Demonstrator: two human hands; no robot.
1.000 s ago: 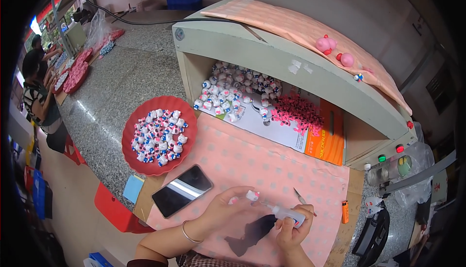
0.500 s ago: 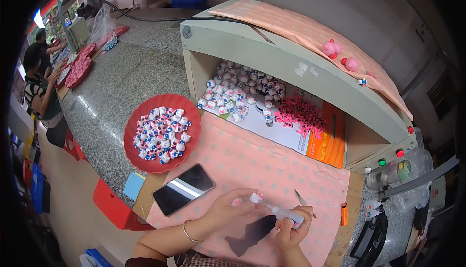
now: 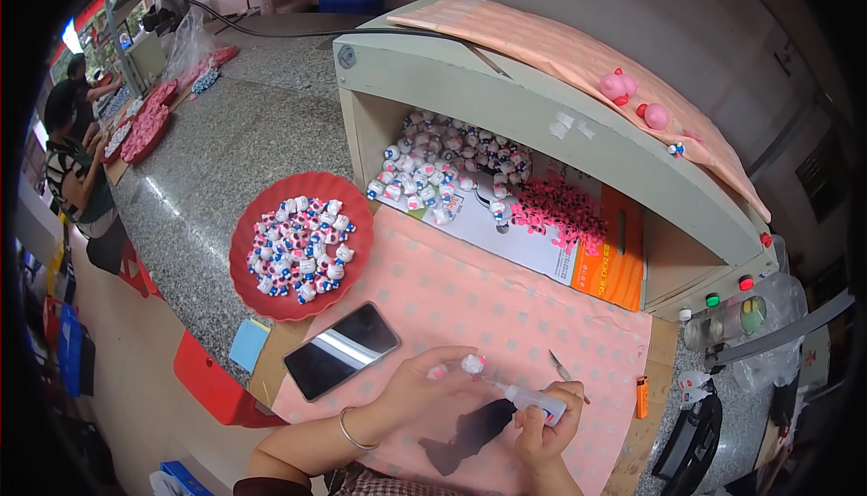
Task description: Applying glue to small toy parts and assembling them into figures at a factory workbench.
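My left hand [image 3: 420, 388] pinches a small white and pink toy figure [image 3: 471, 364] over the pink dotted cloth [image 3: 470, 302]. My right hand [image 3: 546, 422] grips a small white glue bottle [image 3: 531, 398], its thin nozzle pointing left and touching the figure. A round red tray [image 3: 354, 225] with several white, red and blue figures stands to the left. Under the grey hood [image 3: 506, 112] lie a heap of white figures [image 3: 452, 166] and a heap of small pink bows [image 3: 560, 212].
A black phone [image 3: 341, 350] lies left of my hands, a blue pad [image 3: 248, 343] beside it. Tweezers [image 3: 565, 373] and an orange lighter [image 3: 641, 397] rest at the right. Pink toys [image 3: 619, 87] sit on the hood. Other people [image 3: 77, 176] work at far left.
The view has shifted slightly. My hands hold the same pose, with the glue nozzle kept against the figure.
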